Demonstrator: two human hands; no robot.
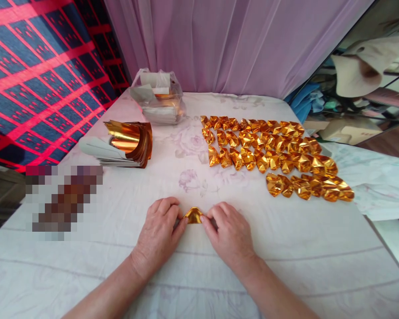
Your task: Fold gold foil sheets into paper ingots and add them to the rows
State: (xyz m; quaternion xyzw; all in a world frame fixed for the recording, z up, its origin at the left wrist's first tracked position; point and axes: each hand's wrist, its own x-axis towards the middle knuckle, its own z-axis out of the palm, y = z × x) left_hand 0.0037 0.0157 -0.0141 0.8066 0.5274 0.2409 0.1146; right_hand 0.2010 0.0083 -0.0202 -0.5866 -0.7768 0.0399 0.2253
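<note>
Seen from above, two bare hands meet near the front middle of a bench covered in a white cloth with a faint floral print [193, 274]. The left hand [159, 232] and the right hand [229, 235] lie palm down, fingertips facing each other, with a small folded piece of shiny gold foil paper [193, 215] between them. Each hand's grip is closed lightly on one end of this gold piece, thumb and fingertips pinching it against the cloth.

Further back on the right, well apart from the hands, many small folded gold foil shapes [272, 153] lie in four neat rows, touching one another. Back on the left sits a stack of flat gold foil sheets with curled top edges [126, 144]. Behind it, near the far edge, stands a clear plastic bag holding more sheets [158, 102].

A pale purple curtain [226, 40] hangs behind the bench. A red and dark blue patterned fabric [36, 75] fills the left side. A blurred, pixelated patch [63, 199] covers part of the cloth at the left.
</note>
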